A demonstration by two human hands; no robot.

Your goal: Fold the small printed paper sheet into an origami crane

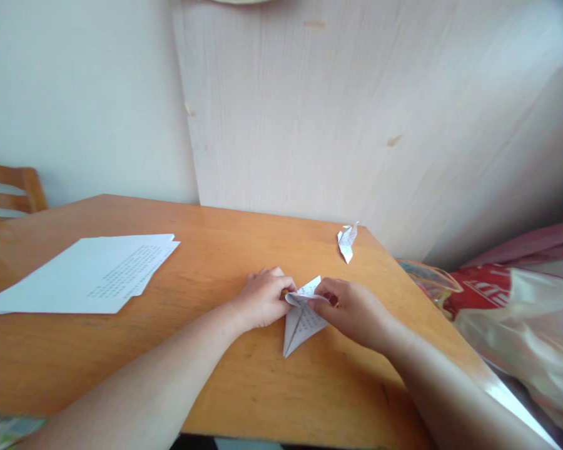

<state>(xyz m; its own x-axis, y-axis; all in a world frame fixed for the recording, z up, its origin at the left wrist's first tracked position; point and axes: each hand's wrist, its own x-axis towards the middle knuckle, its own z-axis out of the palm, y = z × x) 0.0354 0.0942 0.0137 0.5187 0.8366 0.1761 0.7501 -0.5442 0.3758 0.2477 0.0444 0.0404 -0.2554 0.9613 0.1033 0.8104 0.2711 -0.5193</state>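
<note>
A sheet of printed paper [304,325], folded into a pointed, kite-like shape, lies on the wooden table in front of me. One narrow tip points towards me and another sticks up at the far side. My left hand [267,297] pinches the paper's left edge between thumb and fingers. On the other side, my right hand [351,309] grips a raised flap with its thumb and curled fingers. Between the two hands the upper layer is bent up and partly opened. Some of the fingertips are hidden behind the paper.
A small folded paper figure [346,242] rests near the table's far right corner. Loose sheets of paper [84,272], some printed, lie at the left of the table [206,400]. Plastic and red bags [483,294] crowd the right side; a wooden chair [14,187] stands far left.
</note>
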